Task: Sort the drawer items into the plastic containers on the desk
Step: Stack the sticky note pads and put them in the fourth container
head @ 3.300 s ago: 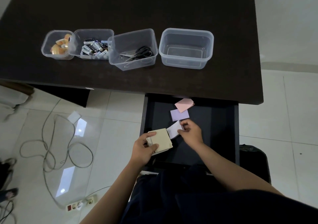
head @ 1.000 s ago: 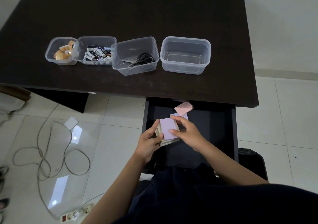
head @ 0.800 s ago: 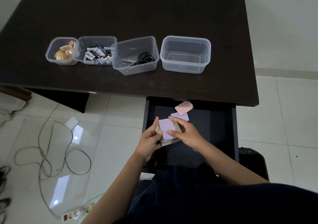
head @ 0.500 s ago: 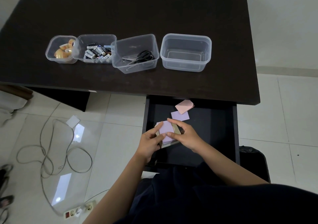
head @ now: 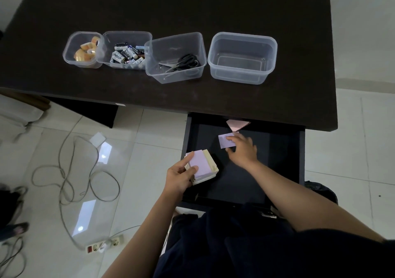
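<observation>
Across the desk, upper frame: four clear plastic tubs are standing in a row on the dark wooden desk, left to right.
Far-left tub: the small round clear container is holding rolls of tape.
Second tub: the clear rectangular container of batteries is sitting just beside it.
Third tub: the clear container with black scissors is touching the battery tub.
Right tub: the empty clear rectangular container is waiting, apparently for the paper.
Left hand: the left hand is gripping the cream and lilac stack of note pads at the left edge of the open black drawer, thumb lying on top.
Right hand: the right hand is leaving the stack it was steadying half a second ago and reaching, fingers extended and holding nothing, onto the loose lilac note pad.
Upper drawer: the pink folded note pad is lying under the desk edge.
Meaning: the gathering is continuing; two pads are remaining before anything is going into the empty tub.
</observation>
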